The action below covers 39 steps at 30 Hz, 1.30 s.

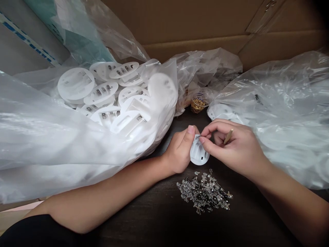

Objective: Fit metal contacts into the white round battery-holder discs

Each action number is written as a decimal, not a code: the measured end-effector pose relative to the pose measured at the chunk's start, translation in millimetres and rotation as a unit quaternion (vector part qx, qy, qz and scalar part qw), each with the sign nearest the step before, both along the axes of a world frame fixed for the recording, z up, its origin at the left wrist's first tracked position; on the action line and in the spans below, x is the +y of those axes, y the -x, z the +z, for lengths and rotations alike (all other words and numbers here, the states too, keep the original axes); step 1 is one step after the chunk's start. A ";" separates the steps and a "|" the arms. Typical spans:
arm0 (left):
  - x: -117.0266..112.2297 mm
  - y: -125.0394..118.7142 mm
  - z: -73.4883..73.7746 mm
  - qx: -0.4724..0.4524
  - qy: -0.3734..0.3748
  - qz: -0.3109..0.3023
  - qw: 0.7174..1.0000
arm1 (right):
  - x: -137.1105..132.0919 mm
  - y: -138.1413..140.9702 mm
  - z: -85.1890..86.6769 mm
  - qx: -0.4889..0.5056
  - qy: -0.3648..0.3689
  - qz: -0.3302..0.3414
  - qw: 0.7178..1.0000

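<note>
My left hand (182,146) grips a white round plastic battery cover (199,152), thumb along its upper left edge. The disc is tilted toward me, with moulded slots and a small dark opening low on its face. My right hand (228,142) has thumb and forefinger pinched together at the disc's upper edge, where a bit of dark metal shows; the fingertips mostly hide it. A thin wooden stick (228,136) is tucked in the curled fingers of that hand. Just below both hands lies a loose pile of small shiny metal contact pieces (204,192).
To the left, a large clear plastic bag (77,144) spills many similar white discs (76,84), several with metal pieces fitted. Another bag of discs (290,130) fills the right. A small clear cup of gold-coloured pieces (197,103) stands behind my hands, before a cardboard wall (200,24).
</note>
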<state>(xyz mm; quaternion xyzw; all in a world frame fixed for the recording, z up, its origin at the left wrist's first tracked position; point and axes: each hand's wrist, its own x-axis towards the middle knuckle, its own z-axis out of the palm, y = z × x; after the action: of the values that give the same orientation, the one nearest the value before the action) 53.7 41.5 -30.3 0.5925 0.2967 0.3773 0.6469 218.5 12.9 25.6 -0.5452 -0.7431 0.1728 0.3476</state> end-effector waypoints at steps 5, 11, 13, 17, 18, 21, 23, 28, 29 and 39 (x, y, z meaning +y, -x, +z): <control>-0.4 0.8 2.5 0.004 -0.013 -0.007 1.000 | -2.2 1.9 -0.5 -0.029 -0.052 0.017 0.998; 0.0 1.2 4.1 0.009 -0.016 -0.008 1.000 | -6.3 1.0 -2.1 -0.073 -0.095 0.040 0.992; 0.1 1.3 4.7 0.013 -0.020 -0.002 1.000 | -8.4 1.1 -3.6 -0.091 -0.116 0.043 0.988; 0.0 1.1 3.9 0.016 -0.020 0.006 1.000 | -11.2 0.0 -9.1 -0.147 -0.162 0.069 0.973; 0.0 1.0 3.0 0.012 -0.014 0.007 1.000 | -11.3 -1.0 -10.8 -0.163 -0.174 0.078 0.968; 0.5 0.7 -0.4 -0.003 0.014 0.008 1.000 | -9.7 -4.8 -14.9 -0.200 -0.207 0.105 0.952; 1.1 0.4 -1.4 -0.013 0.031 0.009 0.999 | -7.8 -7.0 -14.9 -0.198 -0.208 0.120 0.950; 1.4 -1.6 4.0 -0.071 0.100 -0.004 0.992 | -6.0 -5.7 -3.7 -0.038 -0.135 0.095 0.986; 1.1 -2.2 5.5 -0.084 0.132 -0.022 0.988 | -5.9 -3.8 -0.2 0.023 -0.115 0.074 0.990; 1.3 -3.6 12.8 -0.071 0.193 -0.071 0.976 | 32.0 30.2 34.3 0.546 0.174 0.123 0.810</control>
<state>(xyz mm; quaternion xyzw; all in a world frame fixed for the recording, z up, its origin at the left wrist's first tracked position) 57.3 42.7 -17.6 0.4477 0.2748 0.3074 0.7934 188.3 44.9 60.0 -0.3161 -0.4490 0.6097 0.5716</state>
